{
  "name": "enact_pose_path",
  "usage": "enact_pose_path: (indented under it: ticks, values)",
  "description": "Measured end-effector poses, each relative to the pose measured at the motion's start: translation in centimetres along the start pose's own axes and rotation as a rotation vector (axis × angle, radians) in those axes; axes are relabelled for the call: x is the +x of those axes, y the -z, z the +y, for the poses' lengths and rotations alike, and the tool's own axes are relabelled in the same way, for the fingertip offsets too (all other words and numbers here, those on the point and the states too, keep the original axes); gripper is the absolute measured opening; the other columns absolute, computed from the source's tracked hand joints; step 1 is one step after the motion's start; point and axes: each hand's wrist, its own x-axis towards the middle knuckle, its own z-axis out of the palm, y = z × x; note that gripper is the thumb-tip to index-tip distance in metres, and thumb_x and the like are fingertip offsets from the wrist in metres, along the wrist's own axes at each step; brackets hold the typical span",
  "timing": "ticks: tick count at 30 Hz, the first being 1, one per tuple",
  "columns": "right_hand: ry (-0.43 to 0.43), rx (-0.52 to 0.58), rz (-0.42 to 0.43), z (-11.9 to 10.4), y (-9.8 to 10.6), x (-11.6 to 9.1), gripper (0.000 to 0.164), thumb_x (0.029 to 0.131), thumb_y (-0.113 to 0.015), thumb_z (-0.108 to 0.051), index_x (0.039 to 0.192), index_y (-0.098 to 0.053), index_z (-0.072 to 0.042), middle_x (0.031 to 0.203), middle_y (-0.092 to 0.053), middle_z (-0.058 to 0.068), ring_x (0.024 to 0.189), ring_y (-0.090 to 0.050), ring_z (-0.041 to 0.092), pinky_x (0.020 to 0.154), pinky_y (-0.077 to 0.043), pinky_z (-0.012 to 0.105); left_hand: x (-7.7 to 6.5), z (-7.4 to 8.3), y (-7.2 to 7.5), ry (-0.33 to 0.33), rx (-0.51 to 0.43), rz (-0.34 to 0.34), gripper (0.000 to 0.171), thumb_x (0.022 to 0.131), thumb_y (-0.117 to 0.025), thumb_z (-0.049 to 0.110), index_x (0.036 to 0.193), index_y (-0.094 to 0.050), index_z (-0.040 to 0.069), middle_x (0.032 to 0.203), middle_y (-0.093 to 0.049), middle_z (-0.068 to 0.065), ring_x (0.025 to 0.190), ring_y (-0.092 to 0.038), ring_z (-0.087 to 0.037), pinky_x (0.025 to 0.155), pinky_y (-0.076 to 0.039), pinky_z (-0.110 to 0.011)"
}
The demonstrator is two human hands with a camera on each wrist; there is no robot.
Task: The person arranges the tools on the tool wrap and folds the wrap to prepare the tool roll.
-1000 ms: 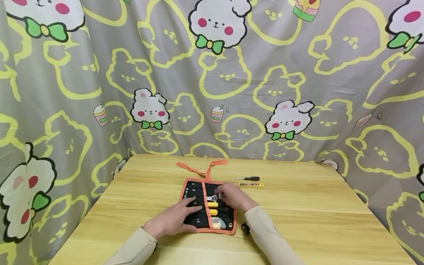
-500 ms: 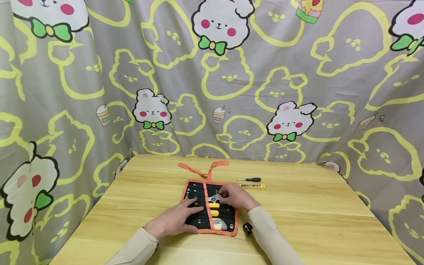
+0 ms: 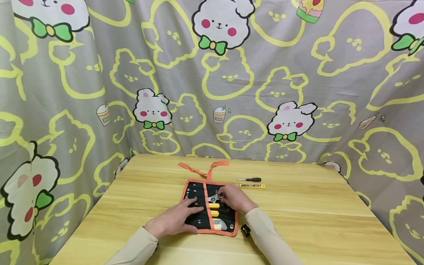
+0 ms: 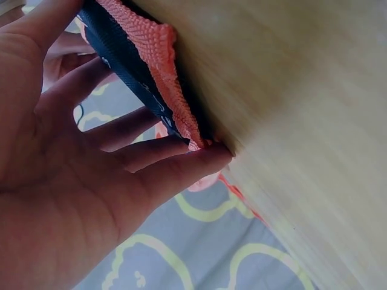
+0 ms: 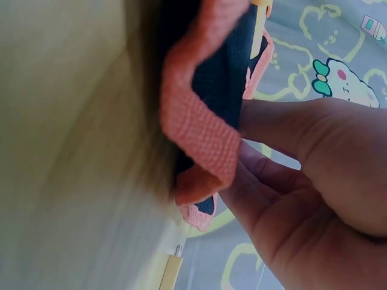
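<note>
Half a second has changed little. Nearest, the left hand (image 3: 175, 219) stays with straight, spread fingers on the 9 o'clock side of the black pouch (image 3: 202, 217), which lies at the middle of the desk (image 3: 298, 206). The right hand (image 3: 236, 197) has shifted only slightly, toward 9 o'clock; its bent fingers pinch the silver wrench (image 3: 214, 198) on the pouch and hide a part of it. The pouch has orange edging (image 3: 216, 232), white numbers (image 3: 199, 221) and two yellow handles (image 3: 214, 205). Farther, toward 2 o'clock, lie a yellow strip (image 3: 253, 186), whose small print I cannot read, and a screwdriver (image 3: 253, 179) with black handle.
</note>
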Motion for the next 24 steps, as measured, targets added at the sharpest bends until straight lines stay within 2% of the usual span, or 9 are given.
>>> enact_pose_path:
  ticks: [6, 13, 20, 24]
  values:
    - [0.005, -0.009, 0.009, -0.1, -0.2, -0.2, 0.006, 0.093, -0.073, -0.001, 0.098, -0.075, -0.005, 0.082, -0.070, 0.002, 0.066, -0.057, 0.006, 0.067, -0.053, 0.028, 0.0, 0.0, 0.0, -0.013, 0.010, -0.005, 0.072, 0.086, -0.075, 0.052, 0.149, -0.056, 0.024, 0.160, -0.041, -0.017, 0.147, -0.037, -0.043, 0.112, -0.042, -0.057]
    - [-0.064, 0.098, -0.035, -0.2, 0.3, -0.5, 0.020, 0.097, -0.070, -0.008, 0.115, -0.073, -0.001, 0.089, -0.072, 0.006, 0.054, -0.059, 0.004, 0.070, -0.057, 0.029, 0.1, -0.1, -0.1, -0.013, 0.012, -0.009, 0.070, 0.088, -0.074, 0.052, 0.149, -0.056, 0.023, 0.160, -0.041, -0.016, 0.148, -0.036, -0.044, 0.112, -0.041, -0.059]
    - [-0.091, 0.143, -0.054, 0.4, 1.1, -0.8, 0.025, 0.099, -0.069, -0.013, 0.121, -0.072, -0.001, 0.103, -0.074, 0.007, 0.084, -0.066, 0.012, 0.079, -0.058, 0.036, 0.0, -0.1, -0.1, -0.007, 0.000, -0.010, 0.071, 0.088, -0.074, 0.052, 0.149, -0.056, 0.023, 0.160, -0.041, -0.016, 0.147, -0.036, -0.045, 0.112, -0.041, -0.060]
    - [-0.110, 0.159, -0.047, 0.9, 1.6, -1.0, 0.024, 0.099, -0.069, -0.014, 0.120, -0.072, -0.003, 0.102, -0.073, 0.006, 0.088, -0.067, 0.014, 0.081, -0.058, 0.038, 0.1, -0.1, -0.1, -0.007, 0.000, -0.011, 0.070, 0.088, -0.074, 0.052, 0.149, -0.056, 0.022, 0.160, -0.042, -0.017, 0.147, -0.036, -0.045, 0.112, -0.040, -0.061]
